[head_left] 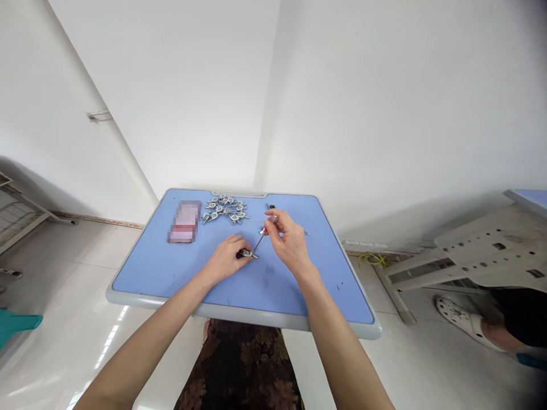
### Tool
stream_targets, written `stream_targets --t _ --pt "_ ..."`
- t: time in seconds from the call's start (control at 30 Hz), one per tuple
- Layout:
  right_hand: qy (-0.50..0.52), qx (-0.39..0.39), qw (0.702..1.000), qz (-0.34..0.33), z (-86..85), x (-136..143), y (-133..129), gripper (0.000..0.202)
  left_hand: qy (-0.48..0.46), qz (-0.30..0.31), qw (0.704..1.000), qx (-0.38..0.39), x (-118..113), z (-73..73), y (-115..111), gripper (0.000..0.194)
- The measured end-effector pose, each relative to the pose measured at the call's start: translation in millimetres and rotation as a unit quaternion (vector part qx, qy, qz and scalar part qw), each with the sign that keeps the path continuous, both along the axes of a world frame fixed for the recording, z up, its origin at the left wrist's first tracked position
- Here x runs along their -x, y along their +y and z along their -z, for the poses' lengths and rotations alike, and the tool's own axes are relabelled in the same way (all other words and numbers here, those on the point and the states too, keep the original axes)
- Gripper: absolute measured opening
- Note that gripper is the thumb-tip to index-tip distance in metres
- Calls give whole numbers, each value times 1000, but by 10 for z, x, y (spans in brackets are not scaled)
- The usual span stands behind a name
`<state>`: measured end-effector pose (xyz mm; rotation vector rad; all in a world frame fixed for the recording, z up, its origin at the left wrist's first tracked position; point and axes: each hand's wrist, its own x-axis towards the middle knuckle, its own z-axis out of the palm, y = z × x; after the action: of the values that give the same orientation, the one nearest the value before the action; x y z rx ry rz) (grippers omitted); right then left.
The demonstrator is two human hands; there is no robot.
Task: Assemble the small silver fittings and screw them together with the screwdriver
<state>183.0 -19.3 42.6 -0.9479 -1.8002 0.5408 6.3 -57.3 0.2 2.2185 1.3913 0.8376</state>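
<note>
Forearms (339, 347) foremost; metal part (247, 253) pinched between left fingers (237, 244), screwdriver (258, 242) between right fingers (277, 214).

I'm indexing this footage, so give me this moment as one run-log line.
left hand: holds small metal part | right hand: grips screwdriver, shaft angled down to part | blue desk: metal pieces clustered beyond left hand

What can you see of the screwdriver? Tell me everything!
The screwdriver has a thin shaft that looks like metal. The right hand grips its handle and hides most of it, but a bit of red shows. It slants down to the left above the blue desk, its tip by the metal piece in the left hand. Whether they touch is too small to tell.
</note>
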Motion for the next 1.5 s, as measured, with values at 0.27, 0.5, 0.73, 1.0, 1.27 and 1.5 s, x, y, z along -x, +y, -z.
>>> stream_targets --t 0.27,0.5,0.73,1.0,1.27,1.5 --pt "14 0 1000 6 6 -8 10 15 16 -8 1000 -4 -2 0 -9 5" --pt "43 16 999 15 -53 -56 -17 14 20 22 999 -37 30 0 -35 5" --pt "56 11 998 26 -123 -98 -73 15 56 56 994 -72 46 7 -55 13" --pt "34 12 999 17 -132 -101 -107 12 91 59 990 -89 45 9 -56 15" --pt "-17 10 998 53 -105 -126 -81 15 60 63 993 -83 49 33 -43 15" --pt "-40 42 994 98 -25 -126 7 17 56 51 995 -69 39 -1 -46 9"
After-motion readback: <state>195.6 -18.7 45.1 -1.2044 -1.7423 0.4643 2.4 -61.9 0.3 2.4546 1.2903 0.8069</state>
